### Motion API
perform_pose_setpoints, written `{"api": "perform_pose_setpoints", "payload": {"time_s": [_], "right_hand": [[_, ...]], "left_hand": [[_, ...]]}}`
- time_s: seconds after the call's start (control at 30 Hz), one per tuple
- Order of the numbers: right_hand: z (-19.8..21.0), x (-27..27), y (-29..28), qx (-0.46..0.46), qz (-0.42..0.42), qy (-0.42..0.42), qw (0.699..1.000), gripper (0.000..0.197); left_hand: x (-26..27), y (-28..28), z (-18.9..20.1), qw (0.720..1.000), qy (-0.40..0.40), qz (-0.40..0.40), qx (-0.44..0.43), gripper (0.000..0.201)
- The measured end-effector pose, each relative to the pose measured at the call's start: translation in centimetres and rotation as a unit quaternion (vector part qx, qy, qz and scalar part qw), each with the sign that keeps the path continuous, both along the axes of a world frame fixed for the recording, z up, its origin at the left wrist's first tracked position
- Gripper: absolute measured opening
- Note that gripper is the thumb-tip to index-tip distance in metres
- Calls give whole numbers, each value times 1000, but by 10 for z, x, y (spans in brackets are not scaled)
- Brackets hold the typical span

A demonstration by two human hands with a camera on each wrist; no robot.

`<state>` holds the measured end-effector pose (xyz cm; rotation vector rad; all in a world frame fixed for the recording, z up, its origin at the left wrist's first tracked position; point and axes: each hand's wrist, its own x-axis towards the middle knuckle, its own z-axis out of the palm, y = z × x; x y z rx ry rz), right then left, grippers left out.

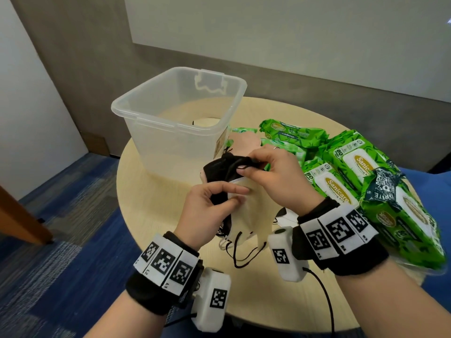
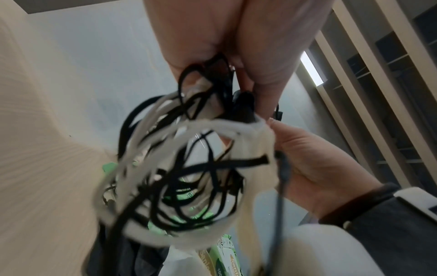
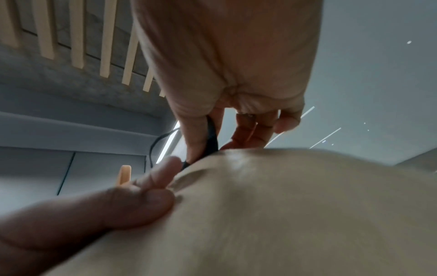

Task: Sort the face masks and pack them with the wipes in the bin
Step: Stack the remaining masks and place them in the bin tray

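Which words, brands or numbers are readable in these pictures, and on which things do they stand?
"Sanicare": wipes packs
"80": wipes pack
"L1": left wrist band
"R4": right wrist band
"80": pack behind the ear loops
Smaller print on the packs and the bin sticker: unreadable.

I see a round, light wooden table (image 1: 156, 215) carrying a clear plastic bin (image 1: 170, 123), green wipe packs (image 1: 366, 181) at right, and loose face masks (image 1: 246, 230) near me.

Black wristbands (image 1: 341, 250), white coded tags, white wrist cameras (image 1: 212, 298), black cables
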<state>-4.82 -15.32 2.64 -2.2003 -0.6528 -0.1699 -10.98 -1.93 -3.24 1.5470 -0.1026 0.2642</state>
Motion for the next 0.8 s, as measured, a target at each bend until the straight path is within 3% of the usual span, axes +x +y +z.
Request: {"api": "perform_pose_setpoints", "payload": {"time_s": [0.2,0.5,0.6,0.7,0.8], "right_hand": [[3,3,7,64,-13,10,998,27],[3,3,9,109,-18,-7,994,9],[3,7,7,124,-30,-27,991,12],[5,11,4,162,-77,-58,982,7],[9,17,-2,231,-158,-118,953,4]], "left_hand": [[2,0,-4,1000,5,-16,15,41],[0,2,-3,999,-21,-25,-16,46],[-1,3,-2,999,-27,-34,-28,52],[0,4,-3,999,-36,-40,-1,50],[0,3,-6,999,-17,-42,30,49]]}}
